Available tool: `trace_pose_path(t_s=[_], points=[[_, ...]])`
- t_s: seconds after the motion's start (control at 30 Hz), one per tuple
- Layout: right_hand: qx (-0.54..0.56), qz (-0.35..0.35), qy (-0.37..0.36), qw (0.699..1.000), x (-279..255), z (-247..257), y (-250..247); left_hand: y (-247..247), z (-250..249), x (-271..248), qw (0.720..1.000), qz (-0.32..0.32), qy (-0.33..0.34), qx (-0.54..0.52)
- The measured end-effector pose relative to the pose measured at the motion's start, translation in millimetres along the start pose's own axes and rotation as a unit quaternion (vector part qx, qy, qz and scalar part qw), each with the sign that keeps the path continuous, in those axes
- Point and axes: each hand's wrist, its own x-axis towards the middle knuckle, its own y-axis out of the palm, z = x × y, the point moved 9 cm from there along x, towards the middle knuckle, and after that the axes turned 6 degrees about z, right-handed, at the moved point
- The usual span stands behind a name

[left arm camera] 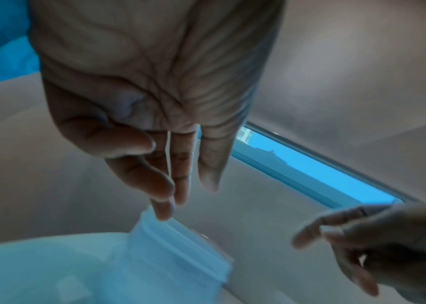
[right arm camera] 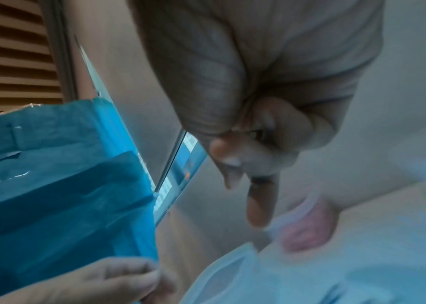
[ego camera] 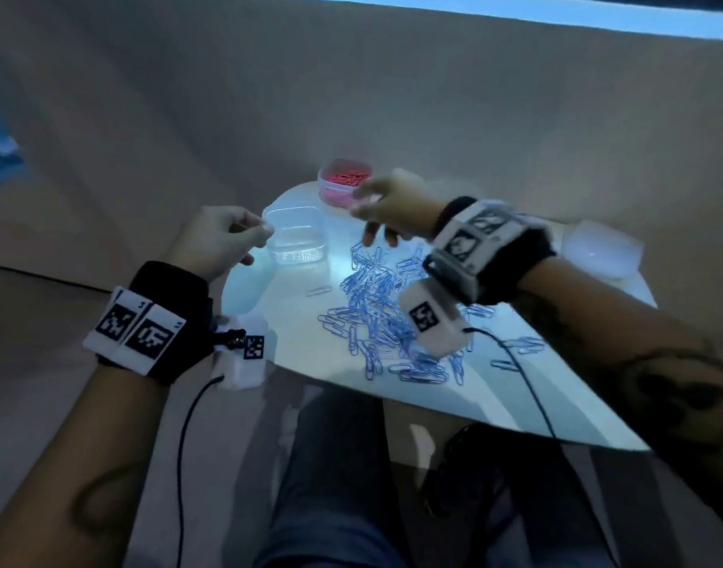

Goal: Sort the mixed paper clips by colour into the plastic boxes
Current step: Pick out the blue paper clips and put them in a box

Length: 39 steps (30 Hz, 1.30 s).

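A heap of blue paper clips (ego camera: 376,313) lies in the middle of the white table (ego camera: 495,395). Beyond it stands a clear box (ego camera: 296,237) with a few pale clips at the bottom, and further back a pink box (ego camera: 343,182) full of red clips. My left hand (ego camera: 265,229) hovers at the clear box's left rim and pinches a thin white clip (left arm camera: 169,156) between thumb and fingers. My right hand (ego camera: 368,215) hangs blurred in the air between the pink box and the blue heap, fingers loosely spread, with nothing seen in it.
One pale clip (ego camera: 319,289) lies alone left of the heap. A translucent lid (ego camera: 601,248) rests at the table's right end. Stray blue clips (ego camera: 519,346) lie toward the right. Wrist cables hang off the near edge over my legs. A blue bag (right arm camera: 51,185) stands to the left.
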Motion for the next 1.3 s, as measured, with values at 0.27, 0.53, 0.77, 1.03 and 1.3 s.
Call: trace_pose_path(t_s=[0.27, 0.53, 0.77, 1.03, 1.3], points=[[-0.247, 0.073, 0.095, 0.962, -67.6, -80.0, -3.1, 79.5, 3.6, -45.7, 0.982, 0.047, -0.053, -0.175], [-0.347, 0.09, 0.059, 0.932, -56.3, -60.9, 55.1, 129.8, -12.8, -46.0, 0.995, 0.078, 0.014, 0.066], [-0.3, 0.027, 0.038, 0.953, -78.3, -66.1, 44.6, 119.8, -16.0, -39.5, 0.997, 0.02, 0.037, 0.062], [-0.311, 0.004, 0.025, 0.95, -66.4, -58.6, 53.9, 104.3, -15.1, -53.9, 0.997, -0.04, 0.073, -0.001], [-0.297, -0.035, 0.048, 0.953, -59.8, -68.6, 38.5, 113.0, -4.7, -60.0, 0.995, -0.063, 0.05, -0.06]])
